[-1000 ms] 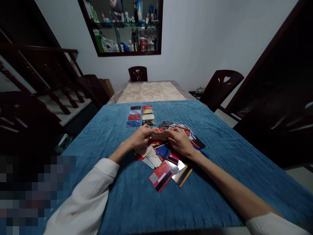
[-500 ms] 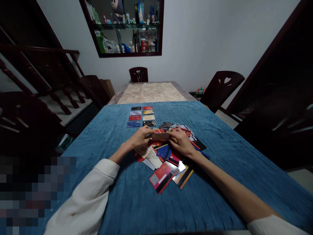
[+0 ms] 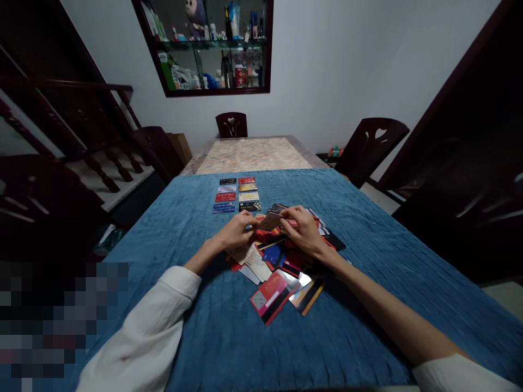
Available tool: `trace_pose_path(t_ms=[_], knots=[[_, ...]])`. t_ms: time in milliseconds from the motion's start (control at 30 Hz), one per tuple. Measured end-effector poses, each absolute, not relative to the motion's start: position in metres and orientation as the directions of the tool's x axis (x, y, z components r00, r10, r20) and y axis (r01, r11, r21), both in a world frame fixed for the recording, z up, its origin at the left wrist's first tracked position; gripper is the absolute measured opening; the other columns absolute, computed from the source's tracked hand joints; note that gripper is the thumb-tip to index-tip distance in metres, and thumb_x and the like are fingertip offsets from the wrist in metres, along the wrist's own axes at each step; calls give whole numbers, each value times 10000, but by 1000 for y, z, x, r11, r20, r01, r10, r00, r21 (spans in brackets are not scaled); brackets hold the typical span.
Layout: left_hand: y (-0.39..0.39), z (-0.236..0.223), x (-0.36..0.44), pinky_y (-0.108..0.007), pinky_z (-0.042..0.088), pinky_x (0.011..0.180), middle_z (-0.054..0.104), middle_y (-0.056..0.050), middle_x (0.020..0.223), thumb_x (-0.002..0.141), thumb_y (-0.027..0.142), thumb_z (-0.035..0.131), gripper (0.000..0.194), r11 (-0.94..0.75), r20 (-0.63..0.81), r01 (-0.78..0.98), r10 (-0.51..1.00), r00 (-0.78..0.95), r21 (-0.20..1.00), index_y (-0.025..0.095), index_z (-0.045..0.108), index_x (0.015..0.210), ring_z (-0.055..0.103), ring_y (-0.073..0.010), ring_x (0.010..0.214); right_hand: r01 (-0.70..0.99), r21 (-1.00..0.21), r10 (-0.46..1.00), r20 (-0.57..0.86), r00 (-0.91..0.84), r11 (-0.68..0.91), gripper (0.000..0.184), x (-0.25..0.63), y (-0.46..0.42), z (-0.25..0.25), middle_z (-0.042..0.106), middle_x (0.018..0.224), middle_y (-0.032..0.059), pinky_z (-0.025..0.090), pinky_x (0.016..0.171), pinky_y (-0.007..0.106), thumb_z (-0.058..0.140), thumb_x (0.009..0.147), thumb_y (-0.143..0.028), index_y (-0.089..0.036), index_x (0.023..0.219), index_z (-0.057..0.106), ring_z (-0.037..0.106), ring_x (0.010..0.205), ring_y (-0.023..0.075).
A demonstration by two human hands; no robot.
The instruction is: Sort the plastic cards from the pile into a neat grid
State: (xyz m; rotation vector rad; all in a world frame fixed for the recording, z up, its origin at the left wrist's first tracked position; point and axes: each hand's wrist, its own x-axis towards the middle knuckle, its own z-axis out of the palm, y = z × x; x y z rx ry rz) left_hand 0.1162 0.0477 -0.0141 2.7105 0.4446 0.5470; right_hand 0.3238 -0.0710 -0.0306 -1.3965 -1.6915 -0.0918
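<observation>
Pinching a tilted card (image 3: pixel 269 221), the right hand (image 3: pixel 304 231) partly hides piled cards (image 3: pixel 273 254), the left hand's grip (image 3: pixel 237 231) unclear.

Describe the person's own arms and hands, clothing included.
A loose white fabric sleeve with wide cuff and brownish spot covers much of the left arm; the right white fabric sleeve ends farther up. The left hand and right hand are gloveless.

Brownish card (image 3: pixel 269 221), black-striped red card (image 3: pixel 267 289), blue tablecloth (image 3: pixel 212 332)
</observation>
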Motion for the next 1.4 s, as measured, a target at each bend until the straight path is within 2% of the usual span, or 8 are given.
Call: trace_pose_path(t_ms=[233, 467, 600, 733, 867, 1100, 1300, 1400], knots=[[48, -6, 114, -333, 512, 894, 704, -46, 954, 783, 51, 571, 308, -889, 369, 234, 386, 845, 394, 186, 732, 1008, 618, -191, 972, 932, -169, 737, 663, -133, 321, 267, 323, -67, -13, 720, 982, 82, 361, 862, 427, 505, 960, -225, -249, 1154, 686, 510, 986, 271], [43, 3, 113, -358, 519, 912, 734, -61, 992, 839, 119, 583, 227, -887, 464, 219, 406, 787, 406, 169, 713, 1019, 646, -200, 978, 937, 24, 721, 633, -283, 347, 216, 315, -57, -3, 721, 938, 67, 300, 918, 448, 524, 988, -275, -265, 1129, 686, 473, 1034, 271], [41, 4, 114, -350, 530, 900, 745, -59, 1001, 809, 106, 582, 246, -876, 481, 216, 425, 767, 431, 177, 726, 997, 664, -199, 964, 918, 33, 708, 626, -327, 394, 208, 309, -50, -2, 726, 933, 58, 287, 946, 444, 539, 987, -303, -270, 1145, 671, 479, 1049, 263], [40, 2, 115, -326, 532, 847, 751, -57, 918, 826, 135, 598, 164, -866, 495, 219, 446, 746, 450, 169, 736, 907, 671, -185, 885, 914, 4, 708, 631, -318, 406, 187, 306, -44, -8, 732, 975, 62, 293, 930, 422, 597, 958, -307, -256, 1121, 673, 493, 1046, 259], [42, 1, 114, -307, 530, 823, 750, -43, 872, 821, 98, 582, 176, -860, 469, 226, 450, 760, 458, 174, 736, 863, 669, -168, 840, 908, -5, 717, 615, -328, 419, 200, 308, -44, -19, 737, 1004, 71, 310, 907, 420, 602, 945, -282, -234, 1127, 670, 503, 1035, 263], [41, -8, 118, -300, 520, 838, 739, -25, 927, 780, 106, 601, 246, -839, 417, 274, 484, 769, 470, 173, 711, 990, 661, -170, 866, 908, -66, 711, 646, -278, 414, 161, 309, -43, -25, 719, 954, 77, 337, 872, 385, 587, 954, -298, -221, 1054, 686, 528, 976, 239], [40, -19, 120, -259, 499, 762, 726, -25, 886, 813, 117, 577, 175, -831, 374, 317, 503, 779, 457, 169, 712, 911, 646, -153, 810, 903, -23, 697, 645, -314, 429, 148, 304, -38, -28, 731, 908, 50, 312, 883, 390, 545, 979, -285, -231, 995, 682, 521, 978, 235], [46, -19, 118, -260, 497, 741, 724, -24, 852, 812, 148, 597, 123, -820, 377, 348, 531, 759, 455, 164, 707, 865, 641, -154, 778, 914, 16, 707, 629, -325, 405, 175, 309, -41, -30, 735, 949, 62, 314, 880, 397, 514, 988, -259, -225, 1042, 677, 510, 982, 242]])
